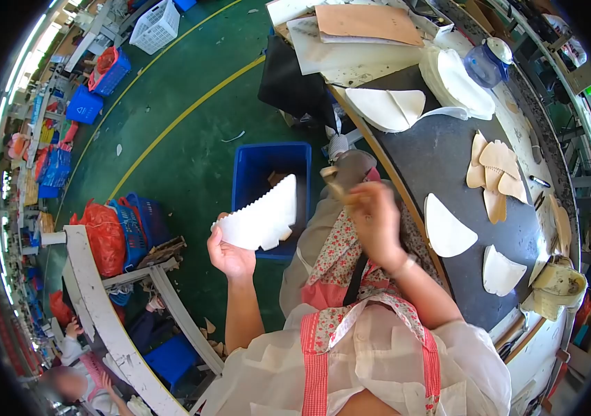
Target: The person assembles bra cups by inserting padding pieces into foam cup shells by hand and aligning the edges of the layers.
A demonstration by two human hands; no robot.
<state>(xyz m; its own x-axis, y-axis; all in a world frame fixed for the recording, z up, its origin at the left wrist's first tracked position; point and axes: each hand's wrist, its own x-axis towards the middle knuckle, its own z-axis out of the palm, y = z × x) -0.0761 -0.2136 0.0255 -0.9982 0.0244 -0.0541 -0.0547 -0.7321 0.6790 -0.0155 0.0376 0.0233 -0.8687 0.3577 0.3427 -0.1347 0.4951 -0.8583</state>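
My left hand (232, 255) is closed on the lower left end of a white cut piece (263, 216) with a toothed upper edge and a notched lower edge. It holds the piece over a blue bin (240, 170). Above my lap, my right hand (378, 220) is smeared by motion, its fingers bent together. A small tan thing (336, 186) sticks out from its fingertips, too blurred to name. To the right of that hand, a white curved piece (446, 227) and a smaller white piece (502, 272) lie on the dark tabletop (413, 156).
On the table are stacked white pieces (456, 82), tan toothed pieces (498, 170), a black pen (539, 182), a blue-lidded jar (487, 62) and a glue-stained container (557, 286). A white frame (112, 319) stands left. Another person (84, 378) sits at the lower left.
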